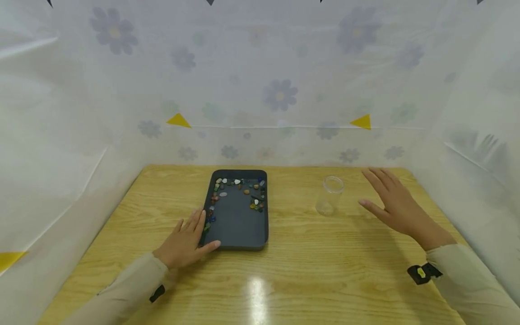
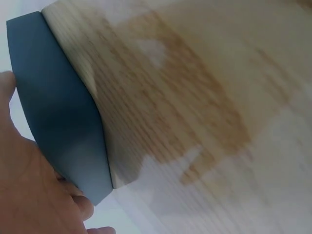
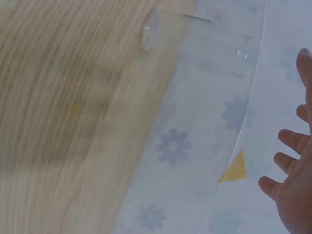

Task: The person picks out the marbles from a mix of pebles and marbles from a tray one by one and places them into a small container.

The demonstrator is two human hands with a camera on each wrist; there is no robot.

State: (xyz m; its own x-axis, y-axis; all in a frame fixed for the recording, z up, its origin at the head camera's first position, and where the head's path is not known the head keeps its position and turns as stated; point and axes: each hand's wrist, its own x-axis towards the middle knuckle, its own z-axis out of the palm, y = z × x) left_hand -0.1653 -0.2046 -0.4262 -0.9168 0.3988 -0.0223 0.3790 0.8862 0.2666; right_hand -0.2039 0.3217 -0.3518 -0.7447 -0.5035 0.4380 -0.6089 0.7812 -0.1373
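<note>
A dark grey tray [image 1: 235,225] lies on the wooden table, with several small coloured stones [image 1: 257,204] along its left, far and right sides. My left hand [image 1: 183,243] rests at the tray's near left corner. Its fingers lie straight along the left side and its thumb reaches over the near rim. In the left wrist view, the tray's wall [image 2: 63,107] is right beside this hand. To the right of the tray a clear cup [image 1: 330,196] stands upright. My right hand [image 1: 396,207] hovers to the right of the cup, fingers extended, holding nothing.
The wooden table [image 1: 300,271] ends at a white flower-patterned sheet [image 1: 280,144] behind, and white sheets rise on both sides. Yellow triangles [image 1: 360,122] mark the back sheet. Dark wrist straps [image 1: 424,273] sit at the sleeves.
</note>
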